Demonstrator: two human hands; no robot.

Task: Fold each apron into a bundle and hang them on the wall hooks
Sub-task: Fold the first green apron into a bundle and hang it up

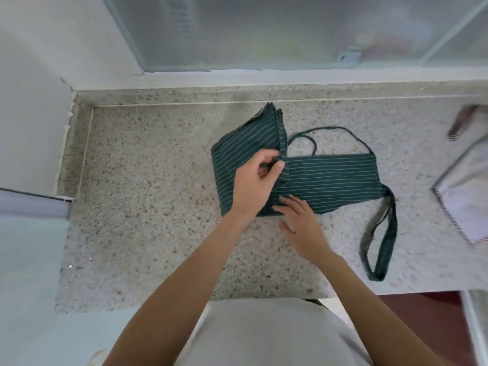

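Observation:
A dark green apron [332,178] with thin white stripes lies partly folded on the speckled stone counter [148,207]. Its left part is lifted and turned back toward the window. My left hand [254,183] pinches the folded edge of the apron near its middle. My right hand [298,223] rests flat, fingers apart, on the apron's near edge. The neck strap [383,247] loops off to the right toward the counter's front edge, and thin ties [343,129] curl behind the cloth.
A second, pale apron [467,196] with a striped border lies at the right end of the counter. A frosted window [264,30] runs along the back and a white wall [31,114] closes the left side. No wall hooks are in view.

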